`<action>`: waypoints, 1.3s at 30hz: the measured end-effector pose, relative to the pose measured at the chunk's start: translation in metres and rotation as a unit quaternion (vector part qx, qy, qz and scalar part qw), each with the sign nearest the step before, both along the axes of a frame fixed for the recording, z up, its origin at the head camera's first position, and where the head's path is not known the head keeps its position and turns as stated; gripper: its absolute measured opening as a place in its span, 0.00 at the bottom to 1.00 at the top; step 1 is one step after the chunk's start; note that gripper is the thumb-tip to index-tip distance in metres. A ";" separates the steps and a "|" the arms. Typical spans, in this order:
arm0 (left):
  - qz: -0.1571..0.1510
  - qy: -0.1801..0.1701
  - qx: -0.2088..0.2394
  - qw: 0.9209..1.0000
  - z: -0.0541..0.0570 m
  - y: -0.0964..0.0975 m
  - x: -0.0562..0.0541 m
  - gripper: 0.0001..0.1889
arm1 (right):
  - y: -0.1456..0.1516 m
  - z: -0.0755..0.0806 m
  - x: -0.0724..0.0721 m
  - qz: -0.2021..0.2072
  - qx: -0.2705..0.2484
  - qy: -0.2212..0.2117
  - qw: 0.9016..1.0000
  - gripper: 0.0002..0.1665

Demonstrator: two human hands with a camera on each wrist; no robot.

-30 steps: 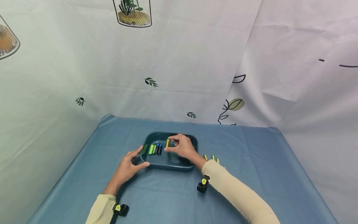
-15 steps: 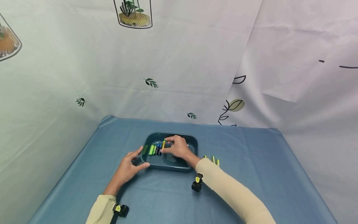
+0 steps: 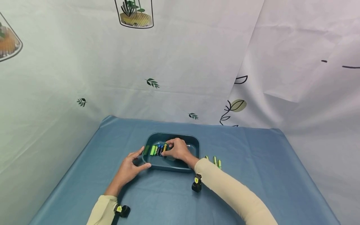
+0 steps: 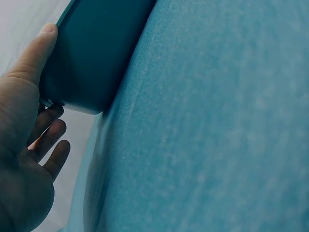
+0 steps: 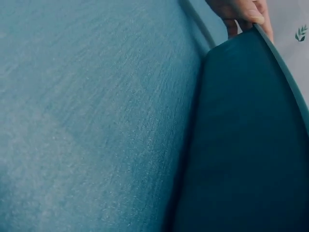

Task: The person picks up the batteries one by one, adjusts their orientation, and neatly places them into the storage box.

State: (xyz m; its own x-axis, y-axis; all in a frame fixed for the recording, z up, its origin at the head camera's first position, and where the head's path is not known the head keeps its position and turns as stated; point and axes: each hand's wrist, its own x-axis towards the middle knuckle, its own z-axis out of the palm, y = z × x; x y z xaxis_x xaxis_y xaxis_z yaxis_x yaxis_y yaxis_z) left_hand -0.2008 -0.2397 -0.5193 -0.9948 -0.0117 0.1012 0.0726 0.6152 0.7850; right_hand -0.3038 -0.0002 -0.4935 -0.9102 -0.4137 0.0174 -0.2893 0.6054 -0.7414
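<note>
A dark teal tray (image 3: 172, 169) lies on the blue cloth. My left hand (image 3: 126, 169) rests at its left corner, fingers extended; in the left wrist view the thumb (image 4: 41, 48) touches the rim. Inside the tray, my right hand (image 3: 179, 150) pinches a yellow battery (image 3: 165, 147) between thumb and fingers. This battery sits at the right end of a row, beside dark batteries with blue ends (image 3: 159, 150) and green batteries (image 3: 153, 150). The right wrist view shows the tray's outer wall (image 5: 241, 135) and part of the left hand (image 5: 246, 10), but not the right hand.
Several yellow-green batteries (image 3: 215, 160) lie on the blue cloth (image 3: 244, 184) right of the tray, partly behind the right sleeve (image 3: 230, 187). A pale printed curtain (image 3: 180, 62) hangs behind the table. Black cameras are strapped to both wrists.
My right hand has moved left and down with the yellow battery, bringing it against the row in the tray. The left hand has stayed at the tray's corner.
</note>
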 end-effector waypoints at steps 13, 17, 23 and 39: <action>0.002 -0.001 -0.002 1.000 0.000 0.001 0.001 0.48 | -0.001 0.000 0.004 0.023 0.030 0.007 0.999 0.32; 0.001 0.001 -0.001 1.000 0.000 0.001 0.001 0.48 | -0.001 0.000 0.005 0.025 0.031 0.009 0.999 0.32; 0.000 -0.001 0.005 1.000 0.000 0.001 0.001 0.48 | -0.001 -0.001 0.005 0.025 0.033 0.008 0.999 0.34; -0.008 0.016 -0.001 1.000 -0.003 -0.001 0.002 0.47 | 0.056 0.017 0.020 0.012 -0.076 0.115 0.990 0.32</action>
